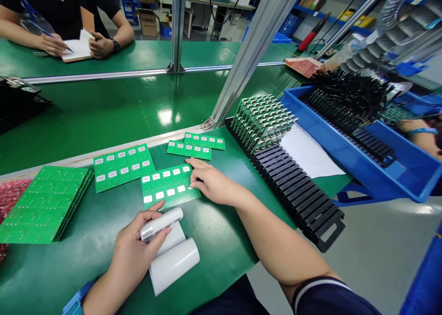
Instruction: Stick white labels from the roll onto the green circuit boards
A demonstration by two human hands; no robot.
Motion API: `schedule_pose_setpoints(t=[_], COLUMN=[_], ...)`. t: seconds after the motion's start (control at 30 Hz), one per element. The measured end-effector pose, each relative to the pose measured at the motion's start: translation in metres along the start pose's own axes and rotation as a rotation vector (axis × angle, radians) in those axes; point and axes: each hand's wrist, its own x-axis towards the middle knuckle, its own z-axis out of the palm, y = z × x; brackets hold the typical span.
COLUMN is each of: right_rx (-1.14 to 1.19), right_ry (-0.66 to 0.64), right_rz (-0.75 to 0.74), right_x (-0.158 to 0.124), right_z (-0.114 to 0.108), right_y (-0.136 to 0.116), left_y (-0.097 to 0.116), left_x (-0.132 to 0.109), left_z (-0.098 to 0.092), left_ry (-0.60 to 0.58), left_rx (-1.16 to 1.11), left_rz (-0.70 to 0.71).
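My left hand [140, 239] holds a white label roll [162, 224], its fingers wrapped round one end. The roll's loose backing [176, 264] curls down onto the green table. My right hand [210, 181] touches the right edge of a green circuit panel [169, 186], fingers bent. White labels sit in two rows on that panel. Another labelled panel [122, 167] lies just left of it. Two narrow labelled strips [189, 149] [204, 140] rest behind my right hand. At the far left is a stack of green panels [43, 204] without labels in view.
A black slotted rack [293, 181] holding upright boards [264, 121] stands on the right, beside a paper sheet [307, 154] and a blue bin [407, 167] of cables. A metal post [252, 52] rises behind. Across the table, a person [69, 20] writes in a notebook.
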Motion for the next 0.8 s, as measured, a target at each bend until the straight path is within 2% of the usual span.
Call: schedule_pose_setpoints(t=[0.37, 0.57, 0.8], right_rx=[0.035, 0.056, 0.068], right_ry=[0.083, 0.193, 0.185], right_rz=[-0.012, 0.049, -0.004], right_x=[0.001, 0.006, 0.018], right_z=[0.004, 0.003, 0.002], right_y=[-0.001, 0.01, 0.025], left_y=[0.0, 0.001, 0.003], left_x=[0.001, 0.002, 0.003], left_z=[0.0, 0.0, 0.0], left_ry=[-0.013, -0.013, -0.031], left_rx=[-0.042, -0.064, -0.124], left_rz=[-0.01, -0.021, -0.035])
